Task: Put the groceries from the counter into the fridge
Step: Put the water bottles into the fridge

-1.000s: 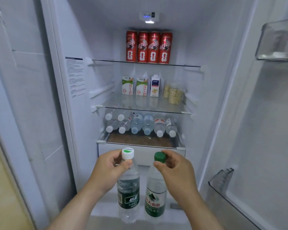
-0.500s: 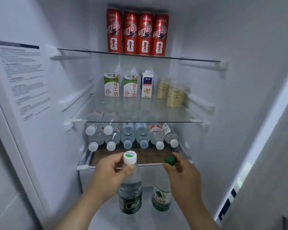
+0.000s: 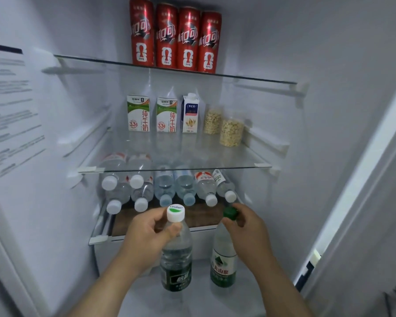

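Inside the open fridge, my left hand [image 3: 144, 236] grips the neck of a water bottle with a white cap [image 3: 176, 255] and a dark green label. Beside it, my right hand [image 3: 247, 229] pinches the neck of a water bottle with a green cap [image 3: 223, 259], just under the cap. Both bottles hang upright in front of the lower shelf [image 3: 98, 239], above the fridge's bottom compartment. Whether their bases touch the floor below cannot be told.
Several water bottles [image 3: 165, 188] lie on the lower shelf, caps toward me. The middle glass shelf [image 3: 256, 165] holds milk cartons [image 3: 138, 116] and two oat jars [image 3: 231, 132]. Red cans [image 3: 176, 40] stand on the top shelf. The fridge door [image 3: 375, 202] is at right.
The view has moved closer to the fridge interior. Both hands have carried their bottles forward and slightly deeper, toward the lower shelf's front edge.
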Demonstrator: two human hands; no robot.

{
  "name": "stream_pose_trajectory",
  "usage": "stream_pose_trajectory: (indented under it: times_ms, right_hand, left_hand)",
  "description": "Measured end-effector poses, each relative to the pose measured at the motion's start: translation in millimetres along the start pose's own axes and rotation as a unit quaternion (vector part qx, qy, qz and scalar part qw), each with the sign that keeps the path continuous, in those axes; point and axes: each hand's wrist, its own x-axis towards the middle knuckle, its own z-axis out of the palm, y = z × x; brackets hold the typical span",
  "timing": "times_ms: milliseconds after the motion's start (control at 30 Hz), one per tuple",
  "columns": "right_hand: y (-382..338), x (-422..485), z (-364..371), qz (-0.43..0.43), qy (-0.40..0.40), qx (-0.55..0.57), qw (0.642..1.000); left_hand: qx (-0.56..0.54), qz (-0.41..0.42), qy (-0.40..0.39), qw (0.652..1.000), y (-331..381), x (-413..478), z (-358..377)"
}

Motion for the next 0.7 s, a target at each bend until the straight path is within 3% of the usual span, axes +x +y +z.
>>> stream_pose_trajectory:
  times_ms: [300, 467, 633, 700]
  right_hand:
    - [-3, 3, -1, 0.006, -0.030, -0.016, 0.999]
    - [-26, -32, -12, -0.123, 0.104, -0.022, 0.987]
    - [-60, -56, -20, -0.105, -0.119, 0.057, 0.986]
    - [-69, -62, -25, -0.115, -0.159, 0.064, 0.978]
  left_hand:
    - [0.010, -0.008, 0.003, 1.000, 14, -4, 3]
    - [0.072, 0.017, 0.007, 0.997, 24, -12, 7]
    - [0.134, 0.078, -0.010, 0.988, 38, -25, 15]
    - [0.140, 0.090, -0.013, 0.986, 44, -29, 15]
